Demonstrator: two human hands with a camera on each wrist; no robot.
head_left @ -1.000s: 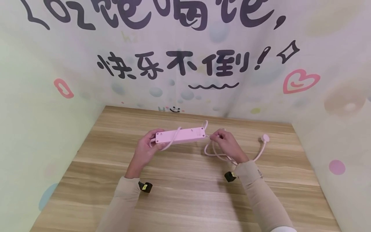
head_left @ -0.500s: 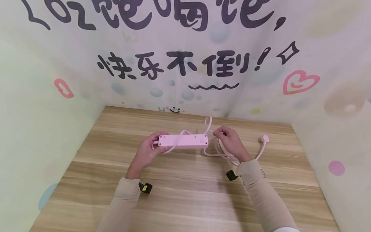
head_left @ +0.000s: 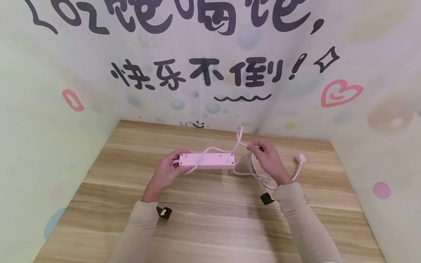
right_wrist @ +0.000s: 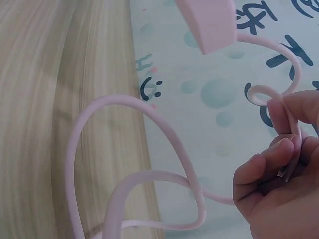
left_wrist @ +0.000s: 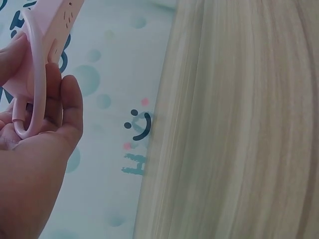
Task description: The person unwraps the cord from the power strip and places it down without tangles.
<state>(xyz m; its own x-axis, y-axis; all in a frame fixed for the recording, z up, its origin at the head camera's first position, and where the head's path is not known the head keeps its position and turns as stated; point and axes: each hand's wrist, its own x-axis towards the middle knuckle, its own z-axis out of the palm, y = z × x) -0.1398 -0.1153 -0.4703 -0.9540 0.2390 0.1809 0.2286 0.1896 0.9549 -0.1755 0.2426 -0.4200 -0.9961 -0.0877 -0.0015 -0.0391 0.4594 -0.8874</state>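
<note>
A pink power strip (head_left: 217,159) is held above the table, its screwed underside facing the head camera. My left hand (head_left: 167,171) grips its left end, where the cord (left_wrist: 38,74) comes out and bends back over the strip. In the right wrist view, my right hand (right_wrist: 279,169) pinches a stretch of that cord between thumb and finger. A small twisted loop stands up between the strip and the right hand. More cord hangs in loose loops below the right hand. The round plug (head_left: 300,158) lies on the table at the right.
The wood-grain table (head_left: 210,219) meets a printed back curtain (head_left: 197,106) just behind the hands. Side curtains stand to the left and right. A black wrist camera (head_left: 267,198) sits by the right cuff, another (head_left: 164,212) by the left.
My right hand has moved right and slightly up, drawing the cord out from the strip. The twisted loop has risen higher. The strip has levelled and lowered a little; the left hand keeps hold.
</note>
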